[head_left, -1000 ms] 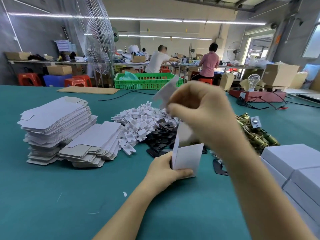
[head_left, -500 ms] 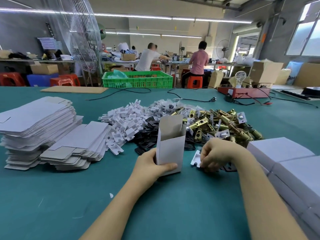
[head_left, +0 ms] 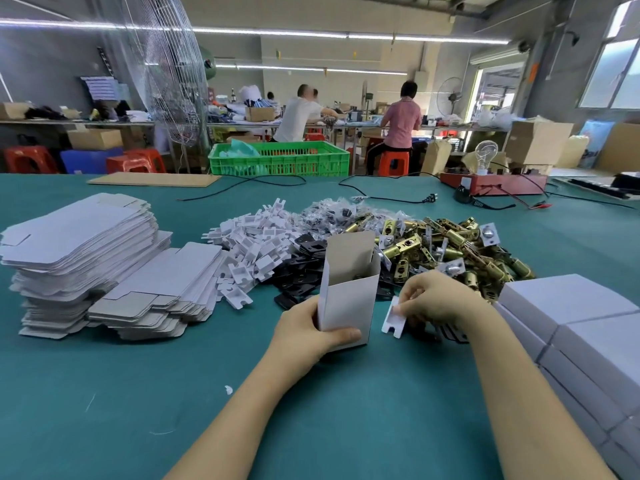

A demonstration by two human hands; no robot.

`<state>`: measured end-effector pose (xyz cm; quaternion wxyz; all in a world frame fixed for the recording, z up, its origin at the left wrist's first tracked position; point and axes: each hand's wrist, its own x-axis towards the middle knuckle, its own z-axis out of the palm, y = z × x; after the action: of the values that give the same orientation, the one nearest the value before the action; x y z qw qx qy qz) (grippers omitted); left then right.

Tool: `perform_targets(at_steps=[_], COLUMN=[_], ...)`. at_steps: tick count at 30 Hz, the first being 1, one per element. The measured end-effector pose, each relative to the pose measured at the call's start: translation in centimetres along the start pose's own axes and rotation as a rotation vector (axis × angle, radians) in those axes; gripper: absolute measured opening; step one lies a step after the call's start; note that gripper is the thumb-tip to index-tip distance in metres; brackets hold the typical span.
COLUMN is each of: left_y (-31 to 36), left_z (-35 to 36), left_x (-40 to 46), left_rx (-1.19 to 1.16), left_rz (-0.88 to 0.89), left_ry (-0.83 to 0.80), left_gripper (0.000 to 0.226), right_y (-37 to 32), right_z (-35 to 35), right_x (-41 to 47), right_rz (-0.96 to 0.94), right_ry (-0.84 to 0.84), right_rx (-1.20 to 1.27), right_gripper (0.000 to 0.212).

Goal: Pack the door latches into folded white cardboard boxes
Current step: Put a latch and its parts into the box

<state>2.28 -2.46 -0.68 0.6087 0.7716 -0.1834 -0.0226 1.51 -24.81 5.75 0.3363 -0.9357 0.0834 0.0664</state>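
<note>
Left hand (head_left: 304, 332) is gripping the upright open box (head_left: 348, 292), right hand (head_left: 438, 299) at 3 o'clock is pinching a white insert (head_left: 393, 320); next likely dropping it inside.

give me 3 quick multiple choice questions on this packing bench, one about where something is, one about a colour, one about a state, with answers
1. Where is the tall stack of flat white cardboard blanks?
A. far left of the teal table
B. inside the green crate
C. under the right hand

2. What colour is the slatted plastic crate at the table's far edge?
A. red
B. green
C. blue

3. What state is the upright white cardboard box that the left hand grips?
A. lying flat
B. closed
C. open at the top

Answers:
1 A, the stack sits at the left edge.
2 B, its walls are bright green.
3 C, its flap stands up and the brown inside shows, while the right hand pinches a small white plastic piece beside it.
</note>
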Motion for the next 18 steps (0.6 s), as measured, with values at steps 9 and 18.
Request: perform_targets(at_steps=[9,18], left_y=[1.1,1.4], left_z=[-0.2,-0.3], left_x=[-0.3,-0.4], left_rx=[-0.254,-0.271], left_rz=[0.009,-0.005], left_ry=[-0.074,-0.084], left_gripper=[0.030,0.030], right_y=[-4.2,-8.6], right_z=[-6.2,-4.2], right_x=[-5.7,-7.1], right_rz=[-0.426,-0.738], right_ry=[0.369,0.275], right_rx=[0.372,0.051], right_gripper=[0.005,0.009])
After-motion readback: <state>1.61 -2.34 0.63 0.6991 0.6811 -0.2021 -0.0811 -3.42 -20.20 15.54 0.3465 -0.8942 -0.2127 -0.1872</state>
